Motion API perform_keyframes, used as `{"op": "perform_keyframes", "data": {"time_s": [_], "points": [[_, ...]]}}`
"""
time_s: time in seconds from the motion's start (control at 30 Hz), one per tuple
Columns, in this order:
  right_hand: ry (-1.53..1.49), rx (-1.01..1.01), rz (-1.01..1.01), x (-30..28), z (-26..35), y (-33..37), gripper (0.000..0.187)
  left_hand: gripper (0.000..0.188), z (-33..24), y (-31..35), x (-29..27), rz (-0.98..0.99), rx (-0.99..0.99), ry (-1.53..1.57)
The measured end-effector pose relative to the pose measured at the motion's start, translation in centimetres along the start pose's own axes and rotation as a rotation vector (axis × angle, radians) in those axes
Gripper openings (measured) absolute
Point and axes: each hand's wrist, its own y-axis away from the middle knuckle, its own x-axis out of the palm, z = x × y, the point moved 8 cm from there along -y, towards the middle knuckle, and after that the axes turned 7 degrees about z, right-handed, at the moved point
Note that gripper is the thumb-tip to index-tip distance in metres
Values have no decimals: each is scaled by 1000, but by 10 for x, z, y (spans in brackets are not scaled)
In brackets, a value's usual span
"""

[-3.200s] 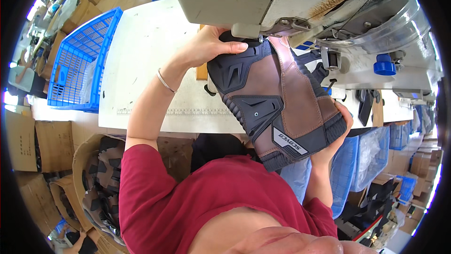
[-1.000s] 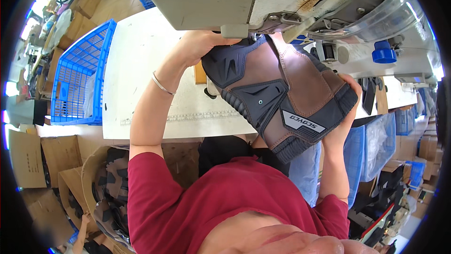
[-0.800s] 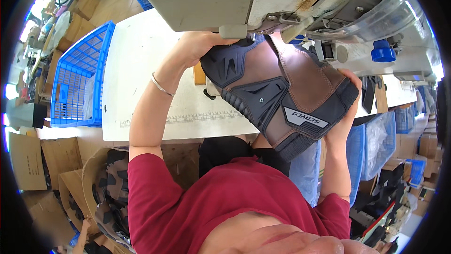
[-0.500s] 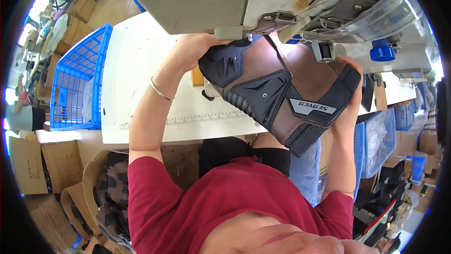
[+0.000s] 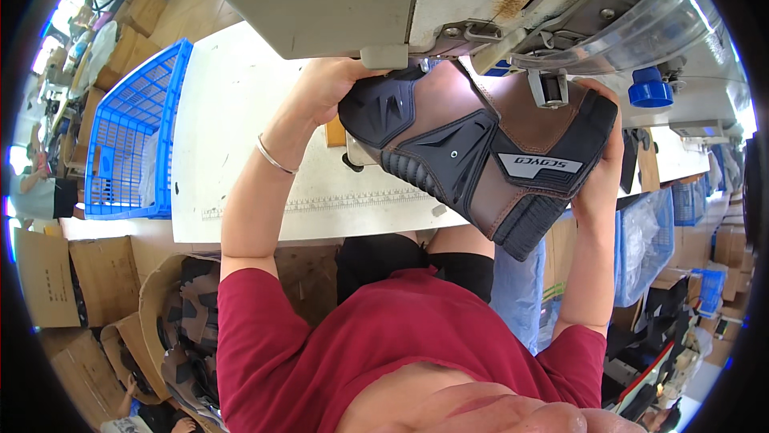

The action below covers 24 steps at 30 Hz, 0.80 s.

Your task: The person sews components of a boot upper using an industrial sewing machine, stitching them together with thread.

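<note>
A brown and black boot upper [image 5: 513, 132] with ribbed panels and a small metal eyelet is held up beneath the sewing machine head [image 5: 344, 0]. At its dark left end is my left hand [image 5: 336, 84], closed on the edge, its fingertips hidden by the machine and the upper. My right hand [image 5: 601, 169] grips the opposite end from behind, with fingers showing at the upper corner and most of the palm covered. A metal roller part [image 5: 549, 90] of the machine sits against the brown panel near the right end. Light falls on the upper's top middle.
Under the upper lies a white table [image 5: 232, 136] with a printed ruler scale near its front edge. A blue plastic crate [image 5: 132, 140] stands at the left. Camouflage pieces fill a carton [image 5: 156, 297] at lower left. Blue-lined bins [image 5: 645, 233] stand at right.
The boot upper has turned slightly, its right end moving a little right and its lower corner rising. My right hand has shifted with it. My left hand stays nearly in place.
</note>
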Motion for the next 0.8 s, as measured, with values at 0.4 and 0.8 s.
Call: {"op": "perform_keyframes", "data": {"time_s": [0.4,0.8], "points": [[-114,137,-16,-11,-14,-13,57,22,6,9,8,-79,43,92],[747,-510,-71,32,47,72,35,25,10,25,19,-113,204,218]]}}
